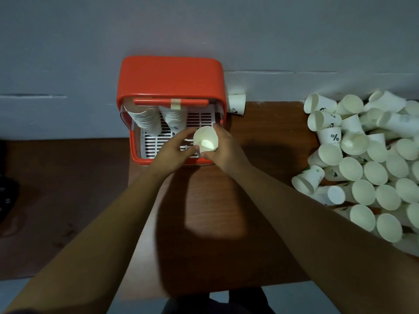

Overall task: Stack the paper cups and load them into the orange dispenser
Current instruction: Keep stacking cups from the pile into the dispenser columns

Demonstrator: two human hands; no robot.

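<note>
An orange dispenser (171, 78) stands at the back of the wooden table against the wall. Two hanging stacks of white cups (145, 120) fill its left and middle slots above a white slotted tray (156, 141). A short stack of paper cups (205, 138), mouth up, is over the tray's right side. My right hand (223, 147) grips this stack from the right, fingers curled round it. My left hand (176, 148) pinches its left rim and side. A big heap of loose paper cups (367, 164) lies on the table's right.
One cup (237, 104) lies on its side right of the dispenser by the wall. The brown table (215, 218) ends at a left edge near the dispenser, with a lower brown floor (63, 189) beyond it. A grey wall (204, 30) is behind.
</note>
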